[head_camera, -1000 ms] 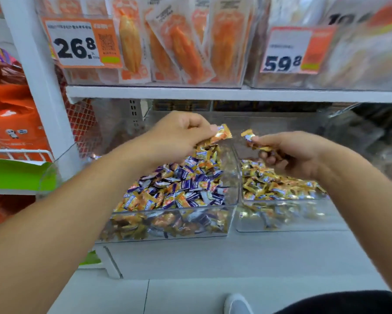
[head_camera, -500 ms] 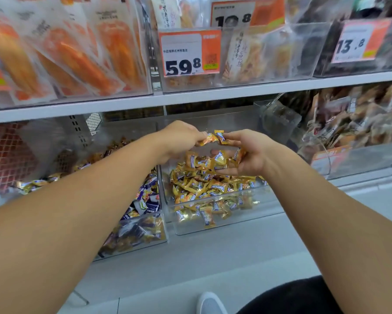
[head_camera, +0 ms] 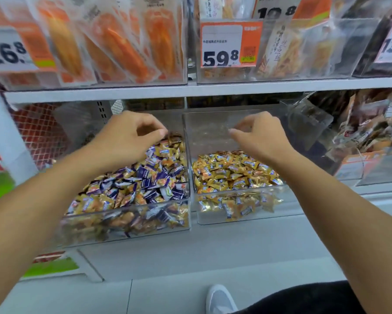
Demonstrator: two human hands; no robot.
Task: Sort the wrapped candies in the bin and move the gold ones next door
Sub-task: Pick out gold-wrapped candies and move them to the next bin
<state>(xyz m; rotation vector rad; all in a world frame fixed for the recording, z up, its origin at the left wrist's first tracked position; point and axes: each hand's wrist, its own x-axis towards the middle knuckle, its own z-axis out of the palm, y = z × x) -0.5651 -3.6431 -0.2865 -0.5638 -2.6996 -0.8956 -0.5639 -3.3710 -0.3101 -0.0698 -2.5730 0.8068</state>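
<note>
The left hand [head_camera: 131, 130] is hovering over the far end of the mixed bin [head_camera: 127, 214], its fingers curling downward with the tips close together just above the heap; whether they are pinching a wrapper cannot be told, since the tips are blurring into the candies behind. The gold candies [head_camera: 95, 200] left to sort are lying directly below and nearer than those fingers, scattered among the purple candies [head_camera: 145, 175] at every angle, thickest along the near left of the pile. The right hand [head_camera: 256, 132] is hanging over the far part of the gold bin [head_camera: 235, 214], thumb and forefinger loosely curled and apart, apparently holding nothing. So the left hand is sitting nearer to the work. The clear wall [head_camera: 187, 141] between the two bins is rising between the hands, so any carry to the right is likely needing to pass above its top edge; above both heaps there is open room beneath the upper shelf [head_camera: 190, 89].
</note>
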